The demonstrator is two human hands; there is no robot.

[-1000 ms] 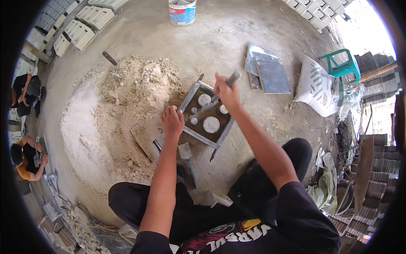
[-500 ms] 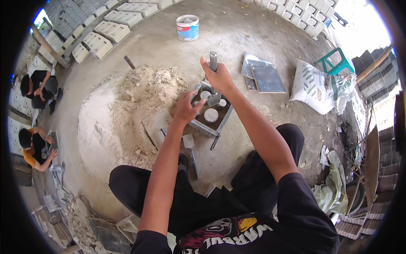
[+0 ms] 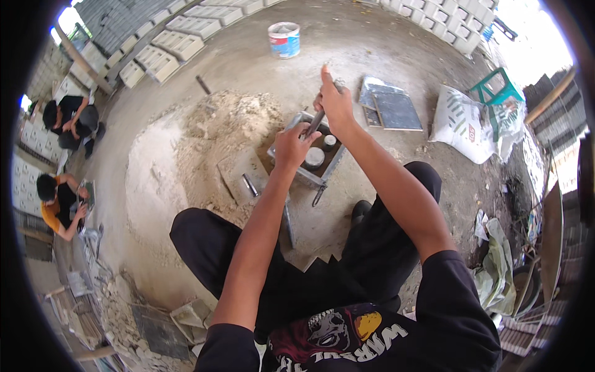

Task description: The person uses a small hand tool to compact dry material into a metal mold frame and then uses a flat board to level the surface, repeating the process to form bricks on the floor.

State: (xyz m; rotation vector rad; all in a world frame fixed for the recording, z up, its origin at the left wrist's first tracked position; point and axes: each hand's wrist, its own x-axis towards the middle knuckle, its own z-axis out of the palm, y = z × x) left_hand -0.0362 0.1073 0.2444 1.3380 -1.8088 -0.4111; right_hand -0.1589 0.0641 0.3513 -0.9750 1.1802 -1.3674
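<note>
My right hand (image 3: pixel 336 110) grips the upper handle of a metal tamper (image 3: pixel 317 121), thumb pointing up along it. Lower down, my left hand (image 3: pixel 294 146) is closed on the same shaft. The tool leans over a square metal mould box (image 3: pixel 333 166), and my left hand hides its lower end. Inside the mould, in grey-brown material, stand round cores, among them a wide one (image 3: pixel 314 158) and a smaller one (image 3: pixel 330 142). Part of the mould's left side is covered by my left hand.
A heap of pale sand (image 3: pixel 238 124) lies left of the mould, with a metal tube (image 3: pixel 250 185) and a trowel handle (image 3: pixel 289 226) nearby. Dark flat plates (image 3: pixel 400 111), a white sack (image 3: pixel 462 127), a paint bucket (image 3: pixel 284 44) and concrete blocks (image 3: pixel 158 62) surround it. Two people crouch at left.
My left hand, open beside the tamper before, has closed on its shaft. The tamper has tilted, and my right hand has shifted slightly right. The whole view has swung a little.
</note>
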